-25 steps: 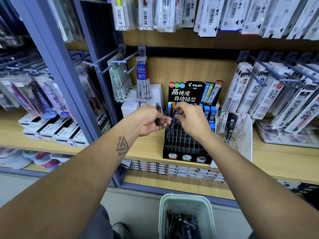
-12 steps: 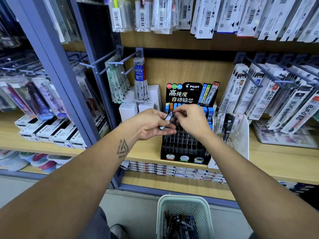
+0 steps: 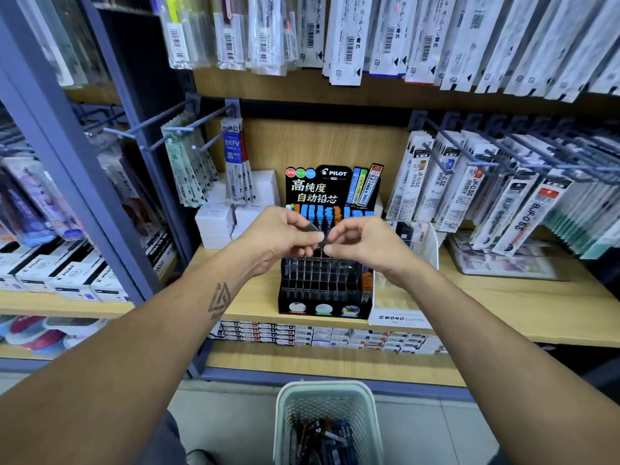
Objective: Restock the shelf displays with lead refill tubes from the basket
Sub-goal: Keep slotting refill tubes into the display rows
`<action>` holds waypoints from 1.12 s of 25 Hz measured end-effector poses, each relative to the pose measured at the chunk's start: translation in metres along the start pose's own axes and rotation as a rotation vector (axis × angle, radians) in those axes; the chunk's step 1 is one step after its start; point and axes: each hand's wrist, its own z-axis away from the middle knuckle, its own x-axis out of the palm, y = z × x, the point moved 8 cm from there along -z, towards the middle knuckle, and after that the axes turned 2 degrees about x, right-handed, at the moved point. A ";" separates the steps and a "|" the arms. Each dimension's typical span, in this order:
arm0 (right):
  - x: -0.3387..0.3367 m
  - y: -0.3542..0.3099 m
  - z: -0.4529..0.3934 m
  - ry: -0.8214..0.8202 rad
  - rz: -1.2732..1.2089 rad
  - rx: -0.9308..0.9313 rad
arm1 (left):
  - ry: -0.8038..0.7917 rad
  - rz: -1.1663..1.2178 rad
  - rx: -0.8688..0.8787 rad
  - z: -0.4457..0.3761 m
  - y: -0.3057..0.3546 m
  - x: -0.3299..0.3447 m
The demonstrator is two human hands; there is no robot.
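Left hand: the left hand (image 3: 280,238) pinched a dark lead tube (image 3: 318,234) between thumb and fingertips, held up in front of the rack, probably so it could be turned the right way before going in.
Right hand: the right hand (image 3: 360,241) met it from the other side, fingertips closed on the same tube; how many tubes the two hands held between them could not be told.
Rack: one black display rack (image 3: 323,280) stood on the wooden shelf (image 3: 486,297) just behind the hands, its front slots mostly bare, a row of blue and orange caps at the back.
Basket: one pale green basket (image 3: 327,397) sat on the floor below, directly under the hands for easy reach, with a loose heap of tubes inside, too jumbled to count.
Hooks: hanging refill packs (image 3: 523,209) flanked the rack.
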 end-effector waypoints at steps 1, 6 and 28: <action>-0.002 -0.002 0.004 -0.006 0.029 -0.024 | -0.017 -0.052 0.010 0.000 0.001 0.008; -0.046 -0.012 0.018 0.073 0.098 -0.101 | -0.129 0.108 0.032 0.001 0.011 0.050; -0.105 0.079 0.023 0.222 0.649 0.125 | -0.118 -0.039 -0.032 -0.015 -0.003 0.078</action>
